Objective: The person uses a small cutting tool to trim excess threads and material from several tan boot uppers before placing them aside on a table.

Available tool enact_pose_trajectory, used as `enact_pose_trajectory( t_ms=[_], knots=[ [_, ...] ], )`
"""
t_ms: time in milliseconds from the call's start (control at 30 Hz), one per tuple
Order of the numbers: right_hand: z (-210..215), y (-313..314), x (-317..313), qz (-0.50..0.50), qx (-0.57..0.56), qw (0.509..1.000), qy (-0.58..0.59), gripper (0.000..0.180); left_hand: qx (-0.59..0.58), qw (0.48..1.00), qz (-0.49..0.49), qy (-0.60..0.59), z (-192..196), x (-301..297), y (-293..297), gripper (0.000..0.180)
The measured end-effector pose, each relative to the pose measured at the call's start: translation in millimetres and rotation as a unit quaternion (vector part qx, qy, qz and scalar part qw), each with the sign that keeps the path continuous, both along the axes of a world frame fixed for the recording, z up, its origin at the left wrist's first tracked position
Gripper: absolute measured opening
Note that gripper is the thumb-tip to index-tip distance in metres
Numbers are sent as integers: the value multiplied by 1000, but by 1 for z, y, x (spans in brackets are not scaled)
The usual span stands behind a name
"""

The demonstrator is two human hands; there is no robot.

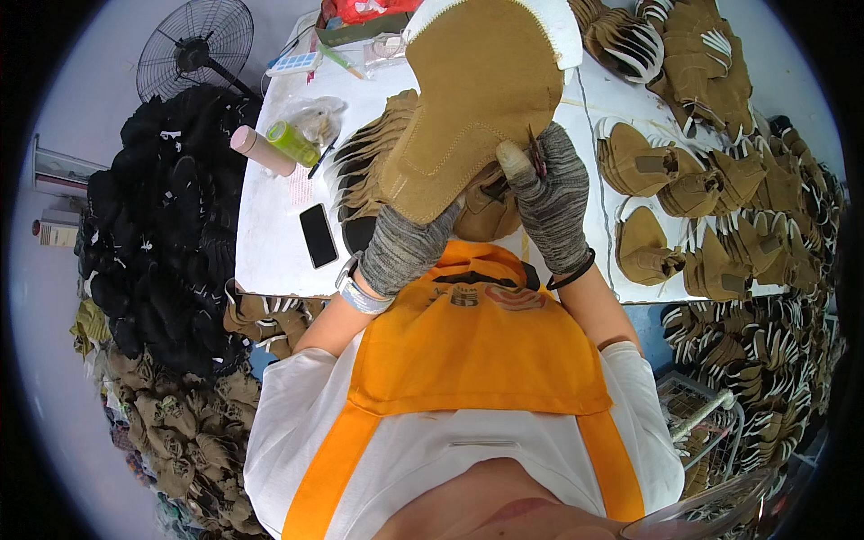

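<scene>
A tan suede boot upper (477, 99) with stitched seams and a white fleecy edge is held up over the table in front of me. My left hand (412, 247), in a grey knit glove, grips its lower left end, fingers mostly behind it. Close by the lower right edge is my right hand (555, 198), also gloved, its thumb against the suede. It closes around a small dark pointed tool (538, 153) that looks like thread snips, largely covered by the fingers. Below the held piece, another tan upper (487, 211) lies partly hidden by my hands.
A stack of tan uppers (382, 148) stands left on the white table (279, 243), near a phone (318, 236), a pink bottle (261, 150) and a green bottle (292, 143). Rows of uppers (639, 160) line the right side. Black piles (171, 243) and a fan (194, 54) are left.
</scene>
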State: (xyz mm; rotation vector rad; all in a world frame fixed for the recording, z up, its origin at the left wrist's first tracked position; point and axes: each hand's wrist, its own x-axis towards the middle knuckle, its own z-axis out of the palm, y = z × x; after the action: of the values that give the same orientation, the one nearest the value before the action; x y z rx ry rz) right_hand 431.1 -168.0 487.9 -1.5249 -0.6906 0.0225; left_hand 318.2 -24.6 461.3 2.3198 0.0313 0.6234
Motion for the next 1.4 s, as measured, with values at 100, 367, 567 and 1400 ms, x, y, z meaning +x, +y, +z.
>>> enact_pose_trajectory(
  t_ms=[100,367,567,1400],
  knots=[
    [-5,1,2,-20,-12,999,-33,40,-35,999,9,-23,2,-3,-4,34],
    [10,-3,5,-12,-90,990,-111,37,-54,999,-8,-1,-1,-5,4,32],
    [5,0,1,-5,-19,998,-67,27,-209,975,-68,13,21,-4,7,36],
    [42,-4,-26,-9,-12,966,-258,25,-14,985,128,-111,57,-29,4,30]
  ],
)
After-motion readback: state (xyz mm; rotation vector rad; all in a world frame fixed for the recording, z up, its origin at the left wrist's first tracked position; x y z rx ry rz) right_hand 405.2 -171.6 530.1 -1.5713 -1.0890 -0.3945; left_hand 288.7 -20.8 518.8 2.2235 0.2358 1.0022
